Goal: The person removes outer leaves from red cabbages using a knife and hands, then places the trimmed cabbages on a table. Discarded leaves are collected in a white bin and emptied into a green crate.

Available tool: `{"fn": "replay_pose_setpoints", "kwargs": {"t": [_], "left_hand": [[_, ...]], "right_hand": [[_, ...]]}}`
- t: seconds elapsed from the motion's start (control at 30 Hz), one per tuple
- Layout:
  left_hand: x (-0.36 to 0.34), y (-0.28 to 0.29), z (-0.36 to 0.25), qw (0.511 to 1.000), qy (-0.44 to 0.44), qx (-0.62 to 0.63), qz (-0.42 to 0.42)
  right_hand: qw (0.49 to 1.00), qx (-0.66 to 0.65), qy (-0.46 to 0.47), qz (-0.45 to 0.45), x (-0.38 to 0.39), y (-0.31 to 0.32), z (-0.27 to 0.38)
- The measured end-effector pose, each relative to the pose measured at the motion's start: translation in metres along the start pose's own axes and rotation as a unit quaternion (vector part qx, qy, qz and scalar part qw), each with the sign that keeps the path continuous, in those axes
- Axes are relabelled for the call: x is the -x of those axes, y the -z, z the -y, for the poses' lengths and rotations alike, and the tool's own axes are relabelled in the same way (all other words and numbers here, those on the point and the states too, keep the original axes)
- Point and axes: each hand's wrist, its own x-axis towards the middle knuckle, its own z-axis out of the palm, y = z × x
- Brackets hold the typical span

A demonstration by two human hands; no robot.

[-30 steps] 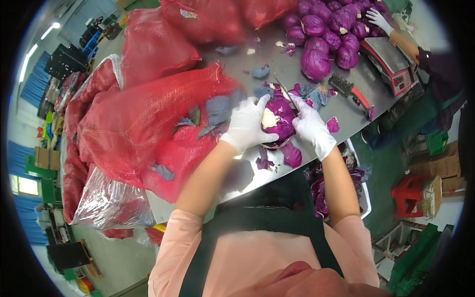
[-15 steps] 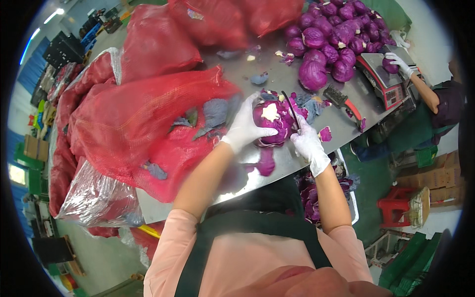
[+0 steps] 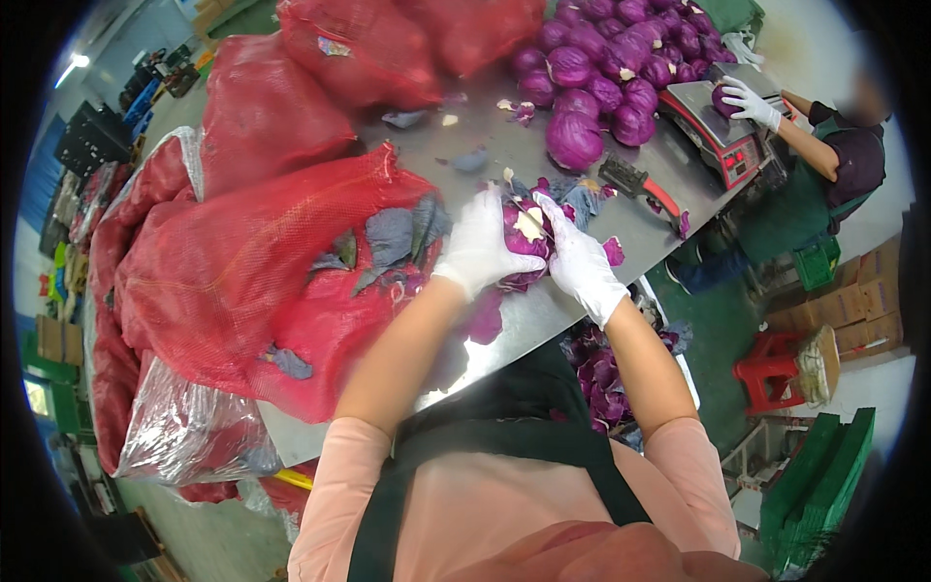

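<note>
Both my hands wear white gloves and hold a red cabbage [image 3: 529, 225] above the metal table, its pale cut stem facing up. My left hand [image 3: 475, 244] wraps the cabbage's left side, thumb across the front. On the opposite side, my right hand [image 3: 582, 267] is closed with its fingers against the cabbage. A knife's thin blade partly shows by the stem; its handle is hidden in my right hand. Loose purple leaves [image 3: 485, 318] lie just below the cabbage. Bluish outer leaves [image 3: 582, 202] are beyond my right fingers.
Red mesh sacks [image 3: 252, 262] crowd the left. A pile of red cabbages [image 3: 574, 141] fills the far right, beside a red-handled knife [image 3: 662, 198] and a scale [image 3: 713, 145]. A co-worker's gloved hand [image 3: 752, 105] holds a cabbage there. Below the table edge, a bin holds purple leaves [image 3: 603, 383].
My right hand has moved in from beside the cabbage and now lies over its right side. The knife blade, upright before, is now mostly hidden. The view has shifted, moving the surroundings leftward.
</note>
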Motion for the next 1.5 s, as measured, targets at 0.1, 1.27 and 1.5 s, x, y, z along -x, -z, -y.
{"fn": "replay_pose_setpoints", "kwargs": {"t": [0.1, 1.27, 1.5], "left_hand": [[-0.012, 0.008, -0.017, 0.994, 0.030, -0.074, 0.070], [-0.003, 0.021, 0.024, 0.974, -0.199, -0.028, 0.107], [0.025, 0.025, 0.006, 0.992, -0.079, -0.097, -0.007]], "right_hand": [[1.000, 0.006, -0.004, 0.002, -0.009, 0.002, -0.009], [0.877, -0.461, -0.137, -0.027, -0.013, -0.041, -0.065], [0.933, -0.344, -0.100, 0.005, 0.032, -0.021, 0.012]]}}
